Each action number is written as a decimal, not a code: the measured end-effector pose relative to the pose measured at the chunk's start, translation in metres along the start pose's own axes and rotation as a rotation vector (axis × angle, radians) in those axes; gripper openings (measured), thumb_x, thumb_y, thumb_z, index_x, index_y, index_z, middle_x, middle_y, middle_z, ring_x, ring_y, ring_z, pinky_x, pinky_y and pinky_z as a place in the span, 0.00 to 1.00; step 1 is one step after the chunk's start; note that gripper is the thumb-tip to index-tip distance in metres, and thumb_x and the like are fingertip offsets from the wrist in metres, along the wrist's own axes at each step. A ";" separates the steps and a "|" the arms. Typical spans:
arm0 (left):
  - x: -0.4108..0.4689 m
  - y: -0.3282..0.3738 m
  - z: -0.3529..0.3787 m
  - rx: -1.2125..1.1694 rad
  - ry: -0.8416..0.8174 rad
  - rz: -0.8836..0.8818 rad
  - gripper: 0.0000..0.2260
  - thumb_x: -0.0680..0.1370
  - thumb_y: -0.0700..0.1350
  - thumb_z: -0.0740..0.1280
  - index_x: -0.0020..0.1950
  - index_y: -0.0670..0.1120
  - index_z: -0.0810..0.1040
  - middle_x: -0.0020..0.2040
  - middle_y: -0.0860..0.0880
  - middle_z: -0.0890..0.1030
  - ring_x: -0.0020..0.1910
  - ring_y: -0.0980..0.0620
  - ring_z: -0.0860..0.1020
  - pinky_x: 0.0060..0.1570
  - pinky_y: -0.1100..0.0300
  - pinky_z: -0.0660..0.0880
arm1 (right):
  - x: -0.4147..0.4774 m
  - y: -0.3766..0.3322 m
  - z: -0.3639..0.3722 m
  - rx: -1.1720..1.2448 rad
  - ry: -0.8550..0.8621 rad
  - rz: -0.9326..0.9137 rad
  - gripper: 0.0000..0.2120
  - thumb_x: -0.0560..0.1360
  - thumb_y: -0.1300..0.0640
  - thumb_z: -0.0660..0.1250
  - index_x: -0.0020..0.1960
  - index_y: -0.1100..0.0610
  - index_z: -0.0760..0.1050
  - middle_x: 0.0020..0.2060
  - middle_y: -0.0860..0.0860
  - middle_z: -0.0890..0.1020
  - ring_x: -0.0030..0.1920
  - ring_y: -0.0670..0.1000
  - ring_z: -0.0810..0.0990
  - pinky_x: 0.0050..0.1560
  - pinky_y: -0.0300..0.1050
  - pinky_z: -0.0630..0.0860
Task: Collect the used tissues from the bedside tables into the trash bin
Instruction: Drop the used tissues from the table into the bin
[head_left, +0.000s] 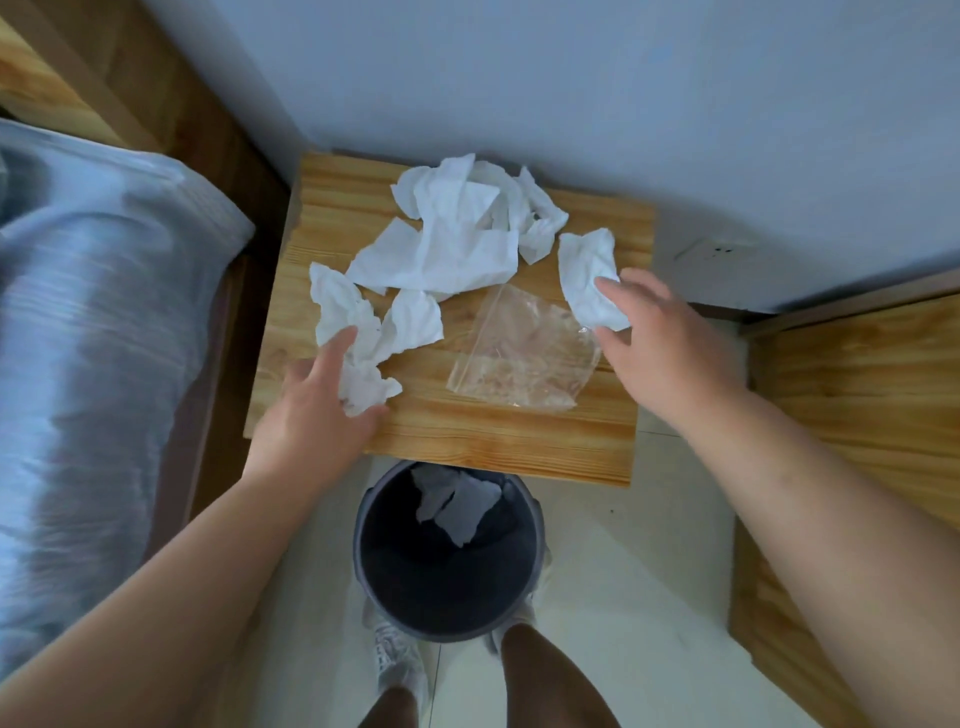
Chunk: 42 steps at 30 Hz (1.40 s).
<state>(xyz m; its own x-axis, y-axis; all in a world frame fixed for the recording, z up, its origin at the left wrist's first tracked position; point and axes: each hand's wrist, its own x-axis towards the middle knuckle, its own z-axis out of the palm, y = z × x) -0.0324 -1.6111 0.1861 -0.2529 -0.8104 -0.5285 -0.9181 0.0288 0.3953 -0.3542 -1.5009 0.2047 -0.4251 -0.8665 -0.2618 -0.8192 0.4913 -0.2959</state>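
The bed (93, 312) lies along the left, with the wooden counter (493, 447) just beside it against the wall. The trash bin (358, 545) stands on the floor right below the counter's near edge, between the person's feet, and the binned tissue (460, 506) already lies inside it. Most of the work looks undone: the tissue heap (452, 244) spreads over the back of the counter, and a clear plastic bag (524, 353) lies flat in front of it.

The step in hand is picking up. The left grip (317, 410) is grasping the left tissue (358, 332) between finger and thumb near the front corner. The right grip (670, 343) pinches the right tissue (587, 275) at the bag's far edge. Both tissues are touching the counter.

Next, I judge, both grips must lift their tissues clear, draw them back over the bin's mouth and let go. The bag is best left alone.
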 end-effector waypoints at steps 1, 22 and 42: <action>-0.001 -0.002 0.003 -0.015 0.013 0.006 0.38 0.79 0.56 0.74 0.80 0.71 0.53 0.72 0.45 0.73 0.53 0.45 0.79 0.47 0.50 0.76 | 0.004 0.002 0.003 -0.024 -0.010 -0.014 0.24 0.81 0.54 0.67 0.77 0.50 0.70 0.74 0.51 0.72 0.60 0.60 0.81 0.43 0.46 0.70; -0.031 0.010 -0.009 -0.329 0.199 0.033 0.11 0.82 0.51 0.70 0.65 0.57 0.83 0.51 0.62 0.81 0.44 0.67 0.79 0.41 0.70 0.70 | -0.011 -0.002 -0.014 0.138 0.165 0.048 0.09 0.82 0.58 0.66 0.54 0.60 0.84 0.47 0.53 0.79 0.44 0.51 0.73 0.44 0.43 0.65; -0.143 -0.067 0.016 -0.544 -0.149 0.131 0.07 0.83 0.44 0.71 0.59 0.53 0.84 0.42 0.53 0.86 0.33 0.60 0.79 0.30 0.68 0.74 | -0.223 -0.077 0.050 0.428 0.081 0.005 0.03 0.77 0.65 0.73 0.45 0.60 0.82 0.38 0.49 0.79 0.39 0.48 0.77 0.40 0.38 0.73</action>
<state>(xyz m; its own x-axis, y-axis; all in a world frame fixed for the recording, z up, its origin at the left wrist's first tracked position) 0.0599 -1.4877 0.2229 -0.4301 -0.7279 -0.5340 -0.5972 -0.2142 0.7730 -0.1770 -1.3408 0.2399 -0.4717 -0.8597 -0.1960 -0.5912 0.4732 -0.6531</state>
